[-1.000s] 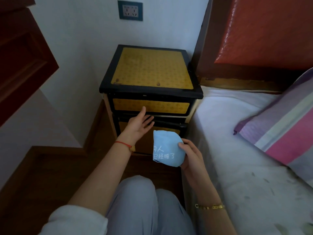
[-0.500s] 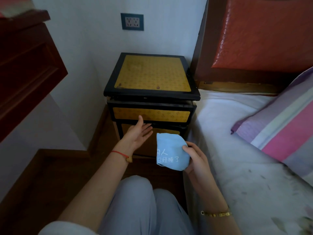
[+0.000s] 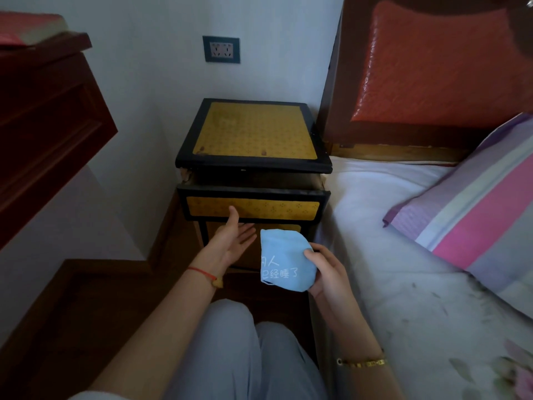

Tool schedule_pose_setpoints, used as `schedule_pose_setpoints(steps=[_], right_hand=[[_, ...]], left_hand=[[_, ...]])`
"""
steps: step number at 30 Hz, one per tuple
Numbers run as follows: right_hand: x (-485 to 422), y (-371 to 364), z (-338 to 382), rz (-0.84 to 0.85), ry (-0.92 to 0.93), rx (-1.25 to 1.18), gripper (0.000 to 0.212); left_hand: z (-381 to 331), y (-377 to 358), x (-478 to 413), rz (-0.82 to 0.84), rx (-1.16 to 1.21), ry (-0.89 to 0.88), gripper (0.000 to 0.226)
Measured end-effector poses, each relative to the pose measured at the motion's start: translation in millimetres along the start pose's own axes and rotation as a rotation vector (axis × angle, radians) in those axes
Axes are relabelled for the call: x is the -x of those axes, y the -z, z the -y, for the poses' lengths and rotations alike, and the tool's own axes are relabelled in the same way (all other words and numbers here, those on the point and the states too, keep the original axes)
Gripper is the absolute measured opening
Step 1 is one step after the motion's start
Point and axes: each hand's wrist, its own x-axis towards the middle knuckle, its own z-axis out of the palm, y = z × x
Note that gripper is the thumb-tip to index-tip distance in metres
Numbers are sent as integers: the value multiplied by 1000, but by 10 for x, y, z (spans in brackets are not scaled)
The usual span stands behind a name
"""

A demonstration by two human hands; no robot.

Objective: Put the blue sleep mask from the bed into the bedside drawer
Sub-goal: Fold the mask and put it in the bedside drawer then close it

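My right hand [image 3: 327, 274] is shut on the light blue sleep mask [image 3: 281, 255], which has white characters printed on it, and holds it in front of the black and yellow bedside cabinet [image 3: 253, 131]. The top drawer [image 3: 277, 208] stands pulled out a little, with a dark gap under the cabinet top. With its palm up and fingers apart, my left hand [image 3: 230, 241] sits just below the drawer front, its thumb lying against the front's lower left. The lower drawer is mostly hidden behind hands and mask.
The bed [image 3: 389, 255] with a white sheet runs along the right, with a striped pink and purple pillow [image 3: 476, 212] and a red padded headboard [image 3: 432, 67]. Dark red furniture [image 3: 43, 111] juts in at the left. A wall socket [image 3: 221, 49] sits above the cabinet. My knees [image 3: 230, 356] are below.
The top drawer has slid out a little, opening a gap under the cabinet top. My left hand stays at its front. The mask stays in my right hand.
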Motion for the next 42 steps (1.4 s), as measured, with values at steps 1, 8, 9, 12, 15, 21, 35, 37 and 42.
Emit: schedule_pose_setpoints(steps=[1,8,9,12,15,21,35,37,42], right_hand=[[9,-5,4,5,0,-4,10],[89,-23,49,24,15,2,9],[92,-18,56,22,17,6,9],[88,-10,81,24,32,17,10],[80,-12,103,24,42,15,9],[61,-30,126,30,41,7,9],[-28,-116,368,33,96,-30,11],[-69,-146,426,40,106,-34,12],[-202,-276,604,48,138,-14,8]], left_hand=[[8,24,14,8,-2,4,76],[19,16,73,20,-11,6,77],[20,8,72,15,-10,8,77],[18,0,55,9,-14,10,76],[30,-2,27,2,-28,5,78],[34,-35,33,-17,-83,-6,76],[104,0,149,-62,-20,53,73],[106,14,234,-29,23,88,72],[73,64,410,30,97,113,73]])
